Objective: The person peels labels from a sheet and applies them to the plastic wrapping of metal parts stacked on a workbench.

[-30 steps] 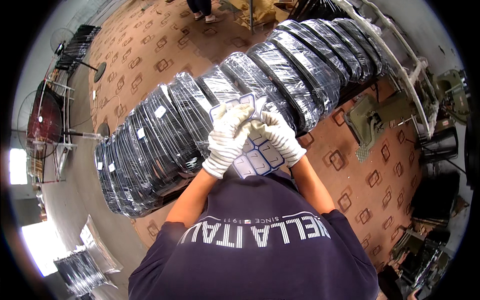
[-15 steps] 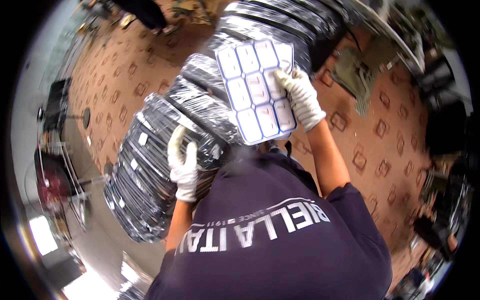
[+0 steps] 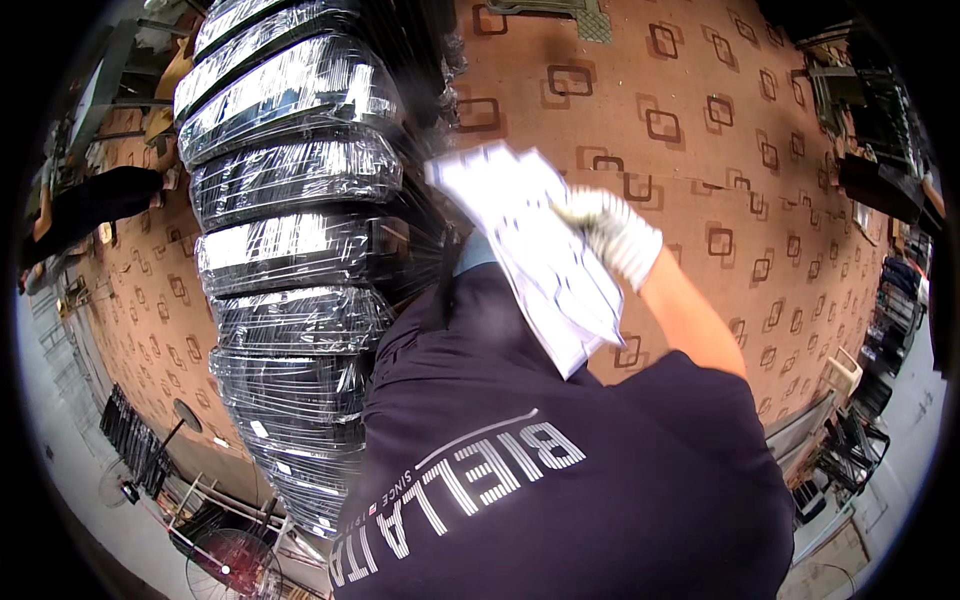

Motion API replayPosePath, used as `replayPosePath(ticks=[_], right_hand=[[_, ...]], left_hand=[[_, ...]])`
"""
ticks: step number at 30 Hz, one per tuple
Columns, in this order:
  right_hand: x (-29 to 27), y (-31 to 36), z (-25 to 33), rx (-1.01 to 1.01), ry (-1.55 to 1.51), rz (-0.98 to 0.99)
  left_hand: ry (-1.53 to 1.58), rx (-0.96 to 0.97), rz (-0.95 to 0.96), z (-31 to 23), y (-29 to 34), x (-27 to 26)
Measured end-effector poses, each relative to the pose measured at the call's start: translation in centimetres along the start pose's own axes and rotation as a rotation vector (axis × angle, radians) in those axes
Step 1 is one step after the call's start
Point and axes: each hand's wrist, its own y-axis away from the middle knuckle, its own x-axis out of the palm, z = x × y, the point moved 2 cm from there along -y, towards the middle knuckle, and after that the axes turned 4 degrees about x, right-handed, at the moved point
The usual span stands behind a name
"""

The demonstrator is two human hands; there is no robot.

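My right hand (image 3: 612, 236), in a white knitted glove, is closed on the right edge of a white sheet of labels (image 3: 545, 255) with blue borders. The sheet is tilted and blurred by motion, and its lower end hangs in front of my dark shirt. To the left of it stands a long row of black bundles (image 3: 292, 175) wrapped tightly in clear plastic film. What lies inside the wrapping cannot be made out. My left hand is out of sight.
Patterned brown flooring (image 3: 690, 160) stretches to the right of the bundles. At the far left is a person in dark clothing (image 3: 110, 200). A round fan (image 3: 230, 565) stands at the lower left, and a pale plastic stool (image 3: 843, 372) at the right.
My view has turned, so the wrapped bundles now run along the left side. The label sheet has tilted in my right hand. My left hand, earlier beside the bundles, has left the view.
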Motion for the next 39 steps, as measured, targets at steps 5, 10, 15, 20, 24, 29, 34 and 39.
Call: replayPosePath(ticks=[5, 10, 15, 20, 24, 29, 34, 39], right_hand=[[-5.4, 4.3, -5.7, 0.4, -0.08, -0.274], [-3.6, 7.0, -4.6, 0.567, 0.149, -0.375], [-3.8, 7.0, -5.3, 0.599, 0.352, -0.334], [-1.9, 6.7, -6.3, 0.621, 0.291, -0.291], [-2.5, 6.8, -7.1, 0.644, 0.201, -0.297], [-0.9, 5.6, -6.5, 0.69, 0.249, -0.327], [4.6, 1.6, -5.8, 0.652, 0.442, -0.33], [7.2, -0.9, -5.5, 0.608, 0.583, -0.348]], left_hand=[[-0.077, -0.202, -0.001, 2.5, 1.3, -3.6], [-0.113, -0.331, 0.018, 4.1, 2.6, -6.4], [-0.107, -0.427, 0.029, 5.6, 4.6, -8.6], [-0.059, -0.519, 0.061, 7.0, 6.5, -9.9], [-0.002, -0.596, 0.102, 8.2, 8.2, -9.4], [0.073, -0.655, 0.216, 7.9, 10.1, -6.0], [0.183, -0.679, 0.398, 7.1, 11.0, -0.9], [0.22, -0.623, 0.555, 5.7, 10.7, 2.0]])
